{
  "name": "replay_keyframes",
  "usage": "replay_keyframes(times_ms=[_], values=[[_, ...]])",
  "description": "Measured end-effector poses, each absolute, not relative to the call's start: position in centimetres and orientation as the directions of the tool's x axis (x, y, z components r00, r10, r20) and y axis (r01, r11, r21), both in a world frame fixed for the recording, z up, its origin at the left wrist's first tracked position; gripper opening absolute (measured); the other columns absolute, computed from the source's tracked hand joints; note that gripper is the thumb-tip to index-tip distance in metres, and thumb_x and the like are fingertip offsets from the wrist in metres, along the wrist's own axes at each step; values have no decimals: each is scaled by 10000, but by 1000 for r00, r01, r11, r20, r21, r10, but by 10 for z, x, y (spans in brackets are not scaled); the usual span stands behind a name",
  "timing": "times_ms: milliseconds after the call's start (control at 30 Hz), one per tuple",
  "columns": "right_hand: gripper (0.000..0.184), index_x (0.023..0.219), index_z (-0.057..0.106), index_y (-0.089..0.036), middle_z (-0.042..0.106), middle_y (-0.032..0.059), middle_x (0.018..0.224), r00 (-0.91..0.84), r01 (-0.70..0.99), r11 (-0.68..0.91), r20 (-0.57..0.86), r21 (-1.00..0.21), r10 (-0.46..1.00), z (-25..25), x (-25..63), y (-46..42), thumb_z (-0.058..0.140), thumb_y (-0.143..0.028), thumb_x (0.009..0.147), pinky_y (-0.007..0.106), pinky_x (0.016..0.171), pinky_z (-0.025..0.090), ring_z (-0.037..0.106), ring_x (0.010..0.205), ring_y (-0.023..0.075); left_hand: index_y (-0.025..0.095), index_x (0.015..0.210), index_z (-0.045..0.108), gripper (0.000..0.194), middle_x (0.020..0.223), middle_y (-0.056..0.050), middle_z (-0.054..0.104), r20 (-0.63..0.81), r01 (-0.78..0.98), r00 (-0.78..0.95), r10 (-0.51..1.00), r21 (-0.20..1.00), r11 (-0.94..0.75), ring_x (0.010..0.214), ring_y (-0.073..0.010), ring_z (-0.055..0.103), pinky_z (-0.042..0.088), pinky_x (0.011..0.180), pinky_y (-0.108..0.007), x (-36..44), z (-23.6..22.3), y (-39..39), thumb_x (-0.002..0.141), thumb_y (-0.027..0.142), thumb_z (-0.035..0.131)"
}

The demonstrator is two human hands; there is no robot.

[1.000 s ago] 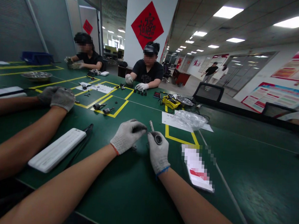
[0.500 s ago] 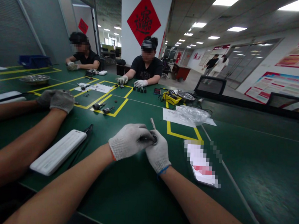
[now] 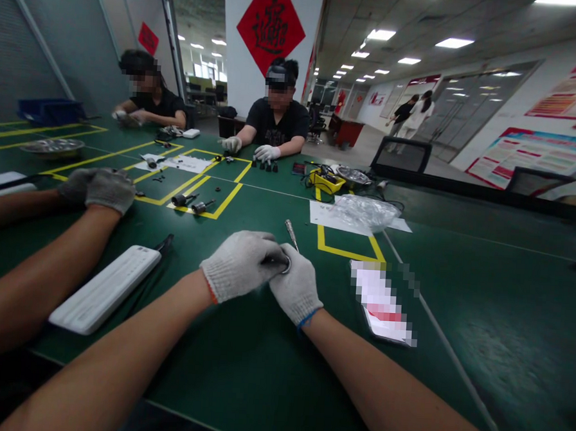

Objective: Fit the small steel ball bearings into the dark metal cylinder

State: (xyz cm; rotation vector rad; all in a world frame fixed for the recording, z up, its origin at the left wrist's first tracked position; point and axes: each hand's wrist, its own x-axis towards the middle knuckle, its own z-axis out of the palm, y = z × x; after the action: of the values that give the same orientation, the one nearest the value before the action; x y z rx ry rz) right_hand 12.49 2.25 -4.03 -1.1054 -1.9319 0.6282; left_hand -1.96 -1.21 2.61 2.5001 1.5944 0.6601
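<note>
My left hand (image 3: 241, 264), in a white knit glove with an orange cuff edge, has its fingers closed at the round end of a metal shaft part (image 3: 291, 234). My right hand (image 3: 298, 285), gloved with a blue cuff edge, wraps the same part from the other side. Its slim, ribbed metal shaft sticks up beyond my right fingers. Only a bit of the ring-shaped end shows between the hands; the rest is covered. Dark smudges mark my left fingertips. Both hands are just above the green table (image 3: 242, 354).
A phone (image 3: 382, 304) lies right of my hands, a white power bank-like block (image 3: 105, 289) left. A neighbour's gloved hands (image 3: 108, 190) rest at the left. Farther off are dark cylinders with shafts (image 3: 202, 206), a plastic bag (image 3: 365, 213) and a yellow holder (image 3: 327, 181). Two co-workers sit opposite.
The view has shifted slightly. My hands still hold the metal part, and its round end is turned more out of sight. The far-left co-worker's hands have changed position.
</note>
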Motion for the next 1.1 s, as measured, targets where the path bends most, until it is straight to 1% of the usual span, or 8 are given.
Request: replay_keyframes(times_ms=[233,433,500,600,700,800,967,1100], values=[[96,721,580,-245,664,19,668,-299,540,486,384,-687,874,-37,122,22,623,-284,797,286,572,331,608,640,202,217,920,820,144,886,-55,719,256,889,335,907,233,-394,791,-209,661,518,729,-320,-18,30,-15,893,257,685],[114,730,587,-245,678,18,691,-305,570,481,372,-666,877,-36,120,22,640,-301,813,280,578,338,598,638,188,212,843,785,126,857,-59,678,225,934,299,927,131,-333,803,-219,643,512,728,-320,-11,37,-20,871,264,675],[126,725,579,-244,676,18,691,-306,584,476,364,-658,879,-36,120,22,643,-302,817,280,582,341,602,644,189,197,815,754,99,841,-58,661,214,946,258,942,140,-291,782,-218,631,504,716,-325,-8,38,-20,853,257,685],[102,738,592,-243,688,21,705,-313,571,488,374,-660,873,-37,120,22,643,-291,812,282,592,356,625,678,201,182,827,687,91,822,-40,642,238,933,115,964,307,-187,729,-197,603,484,670,-318,-8,36,-18,799,257,731],[39,788,633,-238,720,27,758,-348,516,533,404,-671,846,-37,122,21,647,-273,797,282,614,392,655,711,206,183,903,626,286,778,2,622,208,835,-38,978,543,-83,672,-167,579,451,585,-280,-13,28,-11,714,315,795],[64,798,650,-230,720,29,757,-366,481,570,438,-667,821,-36,124,19,639,-291,813,276,608,405,655,689,195,185,911,604,406,754,34,611,94,715,-36,995,698,-40,641,-145,572,434,537,-253,-20,19,-3,632,371,835],[99,750,633,-232,676,13,691,-347,479,574,457,-664,819,-38,124,18,647,-307,814,271,577,380,621,638,179,176,920,628,411,797,8,677,-19,557,53,998,830,-14,696,-167,625,494,576,-271,-30,14,5,625,378,831],[154,765,640,-236,685,16,714,-264,439,522,450,-731,853,-41,122,21,626,-361,854,289,624,427,638,667,189,162,1091,668,382,1025,-67,745,24,495,26,999,868,-34,826,-198,690,557,641,-295,-51,18,12,777,379,691]])
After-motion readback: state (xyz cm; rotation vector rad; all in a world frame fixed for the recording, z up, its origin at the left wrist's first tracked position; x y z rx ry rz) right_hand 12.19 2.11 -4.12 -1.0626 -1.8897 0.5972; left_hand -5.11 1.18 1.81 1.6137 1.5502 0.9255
